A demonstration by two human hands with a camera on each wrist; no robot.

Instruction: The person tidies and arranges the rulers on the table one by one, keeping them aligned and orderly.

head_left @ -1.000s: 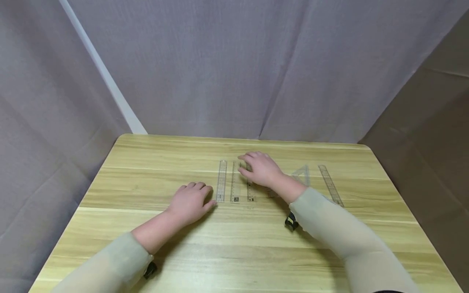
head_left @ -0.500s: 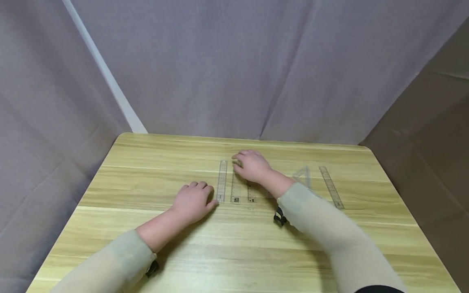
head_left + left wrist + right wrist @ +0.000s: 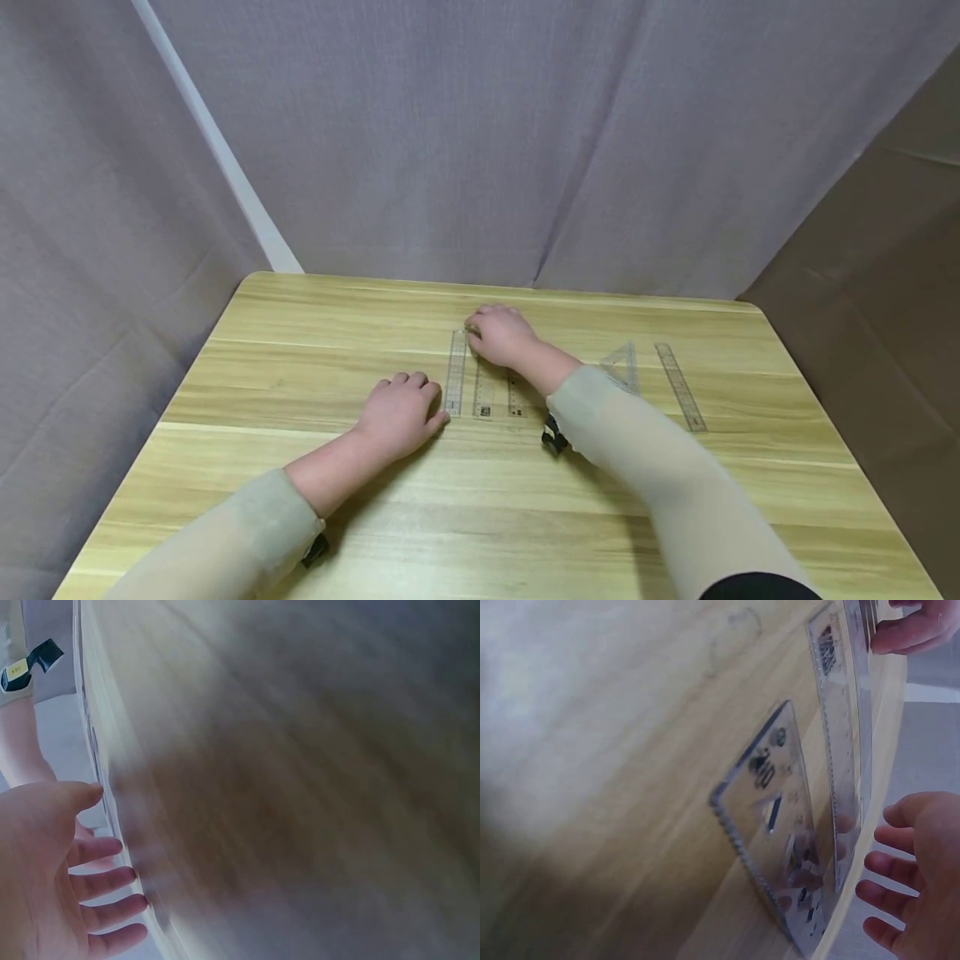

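Three clear plastic rulers lie side by side at the table's middle: a left ruler (image 3: pixel 455 372), a middle ruler (image 3: pixel 483 397) and a right one (image 3: pixel 516 398). My right hand (image 3: pixel 501 335) rests over their far ends, fingertips at the top of the left ruler. In the right wrist view its fingers (image 3: pixel 900 870) are spread and relaxed beside a wide clear ruler (image 3: pixel 780 825). My left hand (image 3: pixel 397 414) lies flat on the wooden table (image 3: pixel 300 367), thumb against the near end of the left ruler. The left wrist view shows the left hand's fingers (image 3: pixel 97 877) straight.
A clear triangular set square (image 3: pixel 622 365) and another clear ruler (image 3: pixel 680 386) lie at the right. Grey curtains enclose the table at the back and the sides. Black straps (image 3: pixel 553 435) sit at both wrists.
My right hand has slid left across the far ends of the rulers, from the right one towards the left one. The left hand has stayed put.
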